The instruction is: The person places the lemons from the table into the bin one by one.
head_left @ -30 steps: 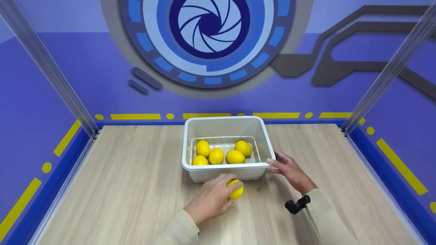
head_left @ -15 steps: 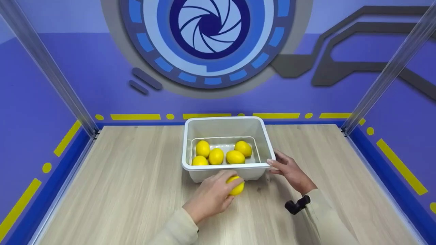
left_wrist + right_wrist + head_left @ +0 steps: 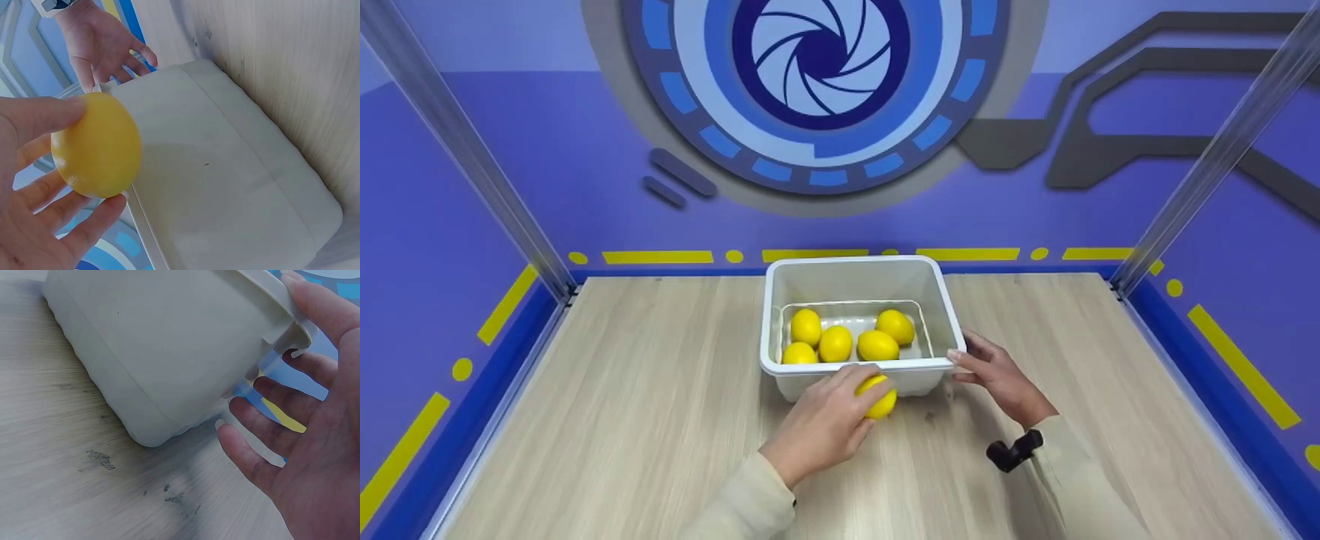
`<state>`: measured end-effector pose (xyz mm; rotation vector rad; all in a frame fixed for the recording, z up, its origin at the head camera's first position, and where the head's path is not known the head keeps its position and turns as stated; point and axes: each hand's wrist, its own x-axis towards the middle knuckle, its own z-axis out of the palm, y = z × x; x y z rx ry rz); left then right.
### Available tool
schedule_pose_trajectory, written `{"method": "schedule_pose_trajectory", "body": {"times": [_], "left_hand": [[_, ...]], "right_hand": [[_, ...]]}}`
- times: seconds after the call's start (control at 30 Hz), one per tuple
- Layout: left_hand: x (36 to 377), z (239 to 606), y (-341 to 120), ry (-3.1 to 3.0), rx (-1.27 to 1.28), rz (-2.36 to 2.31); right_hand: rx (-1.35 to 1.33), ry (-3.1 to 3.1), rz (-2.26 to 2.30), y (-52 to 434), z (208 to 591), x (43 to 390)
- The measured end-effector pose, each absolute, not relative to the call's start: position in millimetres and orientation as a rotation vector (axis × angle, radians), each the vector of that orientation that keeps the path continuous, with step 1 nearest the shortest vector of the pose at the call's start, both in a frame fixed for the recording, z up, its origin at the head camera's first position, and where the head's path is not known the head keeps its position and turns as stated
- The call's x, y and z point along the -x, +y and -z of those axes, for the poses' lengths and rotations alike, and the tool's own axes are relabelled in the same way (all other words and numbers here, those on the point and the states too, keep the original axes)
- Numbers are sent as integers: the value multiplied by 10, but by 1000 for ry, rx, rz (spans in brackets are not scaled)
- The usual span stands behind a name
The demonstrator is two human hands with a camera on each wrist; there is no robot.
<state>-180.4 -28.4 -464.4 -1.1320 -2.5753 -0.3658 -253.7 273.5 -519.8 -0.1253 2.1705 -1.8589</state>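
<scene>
My left hand [image 3: 832, 416] grips a yellow lemon [image 3: 879, 397] just in front of the near wall of a white plastic bin [image 3: 855, 262], close under its front rim. In the left wrist view the lemon [image 3: 98, 145] sits between the thumb and fingers of my left hand [image 3: 34, 225], against the bin wall [image 3: 225, 185]. Several more lemons [image 3: 847, 341] lie inside the bin. My right hand [image 3: 997, 371] is at the bin's near right corner. Its thumb rests on the rim, and the fingers of the right hand [image 3: 315, 439] are spread loosely beside the bin wall [image 3: 157, 343].
The bin stands at the middle back of a pale wooden table [image 3: 622, 390]. Blue walls with yellow markings and two metal posts [image 3: 472, 165] close in the table on three sides. A black wrist mount [image 3: 1014, 452] shows on my right sleeve.
My left hand has lifted the lemon up and forward, from the table in front of the bin towards its front rim. The right hand and the bin have stayed put.
</scene>
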Motion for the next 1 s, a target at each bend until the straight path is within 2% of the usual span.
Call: {"method": "schedule_pose_trajectory", "body": {"times": [1.0], "left_hand": [[1873, 4593, -288, -2552, 1077, 334]], "right_hand": [[107, 2196, 1837, 2720, 5210, 2540]]}}
